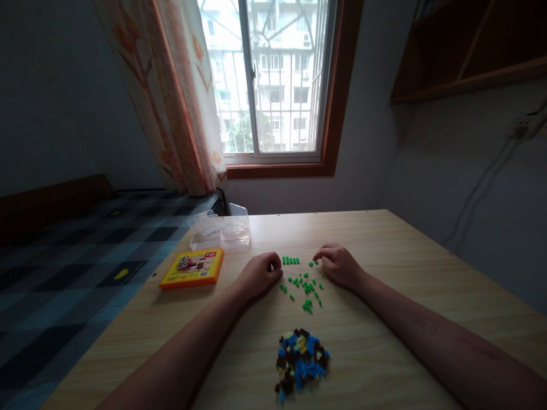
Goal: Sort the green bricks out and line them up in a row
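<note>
Loosely curled, my left hand (260, 275) rests on the table beside the left end of a short row of green bricks (291, 261). A small gap shows between its thumb and fingers, with nothing visible in it. My right hand (341, 266) is to the right of that row, its bent fingers closed at a tiny green brick (316, 262). Another small green piece (311, 264) lies just left of those fingertips. Between the hands and nearer to me, loose green bricks (308, 288) are scattered. Closer still is a mixed pile of blue, brown and pale yellow bricks (301, 361).
On the left of the wooden table (367, 353) lies a yellow and orange box (192, 269). Clear plastic containers (220, 230) stand behind it at the far left corner. A checked bed (85, 245) adjoins the table's left side, and a window (277, 80) is beyond.
</note>
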Available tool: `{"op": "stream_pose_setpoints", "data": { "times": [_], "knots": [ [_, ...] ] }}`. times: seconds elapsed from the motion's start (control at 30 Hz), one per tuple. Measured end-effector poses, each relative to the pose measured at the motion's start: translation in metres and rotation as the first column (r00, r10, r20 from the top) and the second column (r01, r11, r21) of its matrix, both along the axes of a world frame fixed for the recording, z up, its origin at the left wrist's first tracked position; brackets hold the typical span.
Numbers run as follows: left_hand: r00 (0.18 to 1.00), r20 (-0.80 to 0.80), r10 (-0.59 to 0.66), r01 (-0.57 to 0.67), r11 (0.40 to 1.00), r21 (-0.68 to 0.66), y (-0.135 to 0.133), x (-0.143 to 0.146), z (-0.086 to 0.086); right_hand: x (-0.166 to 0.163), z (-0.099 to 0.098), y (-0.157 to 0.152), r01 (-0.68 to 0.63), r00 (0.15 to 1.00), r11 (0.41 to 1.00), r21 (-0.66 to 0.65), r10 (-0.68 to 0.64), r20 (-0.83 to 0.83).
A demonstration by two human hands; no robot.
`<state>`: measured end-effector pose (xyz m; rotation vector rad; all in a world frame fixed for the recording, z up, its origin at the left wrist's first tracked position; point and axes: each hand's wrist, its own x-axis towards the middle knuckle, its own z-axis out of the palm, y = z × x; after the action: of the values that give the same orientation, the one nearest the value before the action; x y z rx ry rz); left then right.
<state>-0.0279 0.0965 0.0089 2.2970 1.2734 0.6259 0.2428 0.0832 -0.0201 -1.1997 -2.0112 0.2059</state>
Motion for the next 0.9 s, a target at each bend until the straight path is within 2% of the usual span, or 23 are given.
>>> {"op": "stream_pose_setpoints", "data": {
  "times": [0.1, 0.17, 0.4, 0.67, 0.9],
  "knots": [
    [0.999, -0.034, 0.024, -0.019, 0.993, 0.120, -0.0036, 0.0062, -0.0033, -0.0004, 0.0003, -0.0001, 0.022, 1.000, 1.000, 0.003, -0.022, 0.000],
    [0.999, -0.040, 0.006, 0.000, 0.989, 0.150, -0.0052, 0.0070, -0.0031, -0.0002, 0.0007, -0.0002, 0.038, 0.999, 0.999, 0.002, -0.038, -0.007],
    [0.999, -0.045, -0.029, 0.033, 0.995, 0.092, -0.0060, 0.0035, 0.0027, -0.0005, 0.0017, -0.0008, 0.004, 1.000, 1.000, 0.004, -0.005, 0.007],
    [0.999, -0.037, -0.027, 0.030, 0.997, 0.075, -0.0080, 0.0050, 0.0033, -0.0037, -0.0004, 0.0003, -0.055, 0.990, 0.997, 0.053, 0.047, 0.135],
    [0.999, -0.026, -0.022, 0.024, 0.997, 0.072, -0.0076, 0.0051, -0.0006, -0.0063, -0.0032, -0.0011, 0.013, 0.977, 0.990, 0.140, -0.042, 0.210]
  ]
}}
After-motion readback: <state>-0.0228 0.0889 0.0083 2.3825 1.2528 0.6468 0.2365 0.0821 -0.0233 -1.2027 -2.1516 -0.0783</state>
